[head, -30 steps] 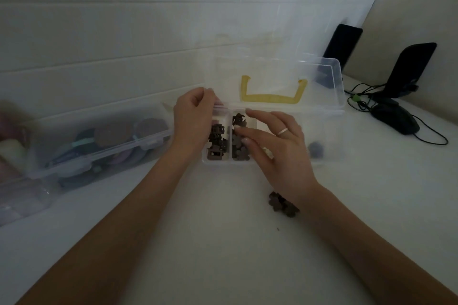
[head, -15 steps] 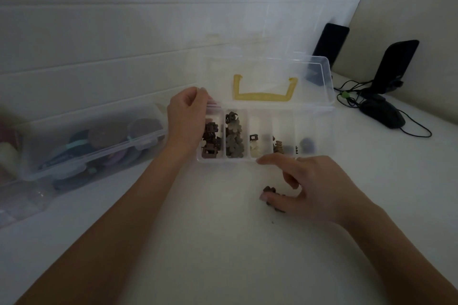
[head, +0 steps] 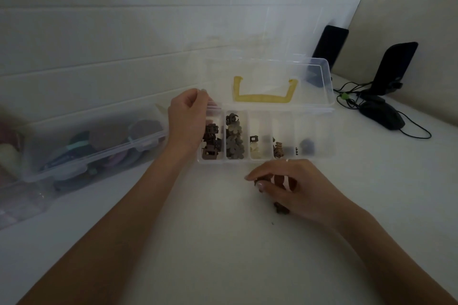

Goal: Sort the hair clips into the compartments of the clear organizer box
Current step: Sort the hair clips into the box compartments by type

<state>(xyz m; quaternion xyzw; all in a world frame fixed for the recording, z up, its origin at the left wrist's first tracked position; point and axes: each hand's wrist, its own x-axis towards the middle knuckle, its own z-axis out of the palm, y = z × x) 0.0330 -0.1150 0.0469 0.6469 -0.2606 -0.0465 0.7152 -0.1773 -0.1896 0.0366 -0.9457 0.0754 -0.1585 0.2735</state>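
a: head view, what's the state of play?

b: the box [head: 266, 153] sits on the white surface [head: 223, 255] by the wall, lid [head: 267, 82] tipped open, its long axis running left to right across the view. its five compartments lie side by side, each running front to back. the leftmost holds dark brown square clips [head: 210, 141], the next a heap of grey-brown flower clips [head: 234, 141], the third a few pale ones plus one dark one, the fourth a small brown stack, the last a single dark piece.

a: so mostly done?

b: i'd judge it well along. what's left that i can see is small: one clip [head: 259, 181] in the right hand [head: 295, 187], and another clip [head: 281, 208] on the surface just under that hand's heel.

a: the hands?

b: left hand [head: 188, 121] is closed on the box's back left corner, near the lid hinge, seemingly steadying it. right hand is curled, thumb and fingers pinched on the dark clip, just in front of the box and apart from it.

a: which way does that clip point?

b: too covered by fingers to tell. the one on the surface is a small blob, slightly longer left to right; i can't read its jaws.
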